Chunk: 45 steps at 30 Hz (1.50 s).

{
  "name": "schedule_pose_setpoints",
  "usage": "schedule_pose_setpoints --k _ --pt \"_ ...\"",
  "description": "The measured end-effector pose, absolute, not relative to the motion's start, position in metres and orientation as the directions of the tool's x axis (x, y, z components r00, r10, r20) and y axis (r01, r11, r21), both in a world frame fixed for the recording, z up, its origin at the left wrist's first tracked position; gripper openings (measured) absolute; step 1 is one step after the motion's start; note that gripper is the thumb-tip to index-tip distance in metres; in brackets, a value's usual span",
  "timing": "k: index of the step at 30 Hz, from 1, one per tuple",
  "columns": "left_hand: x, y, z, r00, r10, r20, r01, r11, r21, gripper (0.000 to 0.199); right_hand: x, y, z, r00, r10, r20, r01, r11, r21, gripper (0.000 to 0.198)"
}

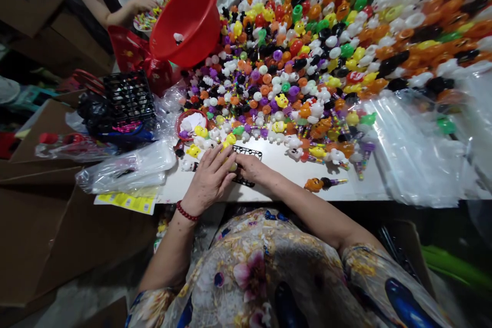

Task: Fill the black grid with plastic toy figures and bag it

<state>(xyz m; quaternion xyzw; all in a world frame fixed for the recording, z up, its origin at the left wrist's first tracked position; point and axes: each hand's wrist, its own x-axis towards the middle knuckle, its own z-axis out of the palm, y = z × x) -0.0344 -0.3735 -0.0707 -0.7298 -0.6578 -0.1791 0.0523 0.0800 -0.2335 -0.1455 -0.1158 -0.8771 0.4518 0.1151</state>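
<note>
My left hand (209, 177) lies palm down, its fingers stretched out over a black plastic grid rack (251, 152) and some small toy pieces at the table's front. A pale rounded piece (232, 166) shows beside its fingers. My right hand (251, 168) meets it from the right, resting over the same rack. Its fingertips are hidden, so what they hold cannot be seen. Just beyond my left fingers sit yellow animal-shaped toppers (229, 139). Off to the right, a pen-like toy with an orange figure (314, 184) lies by itself.
A large heap of coloured toppers (284, 72) covers the table's back. A red basin (184, 25) and a small red basket (188, 125) stand left of it. Clear plastic bags (415, 148) lie right, others (134, 164) left. Another person's hand (144, 5) reaches into a bowl.
</note>
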Motion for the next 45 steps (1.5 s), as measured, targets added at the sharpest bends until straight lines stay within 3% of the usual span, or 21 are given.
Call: schedule_pose_setpoints --k 15,20,22,27,30,33,35,41,45 --pt "-0.034 -0.371 -0.075 0.095 0.940 0.326 0.981 -0.143 0.129 0.053 0.073 -0.245 -0.150 -0.937 0.347 0.039 0.173 0.558 -0.812 0.019" --pt "-0.040 -0.373 -0.077 0.078 0.932 0.353 0.983 -0.130 0.127 0.058 0.125 -0.254 -0.144 -0.844 0.424 0.328 0.030 0.648 -0.761 0.029" --pt "-0.041 -0.374 -0.076 0.082 0.929 0.361 0.983 -0.135 0.123 0.060 0.174 -0.253 -0.136 -0.773 0.493 0.399 0.075 0.697 -0.713 0.031" --pt "-0.044 -0.376 -0.069 0.083 0.920 0.384 0.981 -0.143 0.129 0.064 0.299 -0.232 -0.131 -0.582 0.703 0.408 0.558 0.711 -0.428 0.033" --pt "-0.048 -0.375 -0.068 0.073 0.921 0.383 0.977 -0.143 0.157 0.062 0.337 -0.221 -0.142 -0.564 0.730 0.385 0.726 0.661 -0.189 0.031" --pt "-0.051 -0.373 -0.069 0.078 0.924 0.375 0.974 -0.150 0.168 0.058 0.345 -0.218 -0.152 -0.597 0.702 0.389 0.728 0.678 -0.105 0.024" --pt "-0.051 -0.372 -0.069 0.078 0.931 0.357 0.975 -0.146 0.168 0.054 0.337 -0.219 -0.152 -0.625 0.663 0.412 0.669 0.727 -0.155 0.020" --pt "-0.049 -0.368 -0.072 0.067 0.941 0.331 0.974 -0.133 0.183 0.046 0.269 -0.226 -0.119 -0.670 0.580 0.463 0.355 0.798 -0.488 0.016" --pt "-0.048 -0.366 -0.071 0.057 0.945 0.321 0.966 -0.134 0.223 0.047 0.196 -0.223 -0.097 -0.702 0.512 0.495 0.158 0.789 -0.594 0.015"
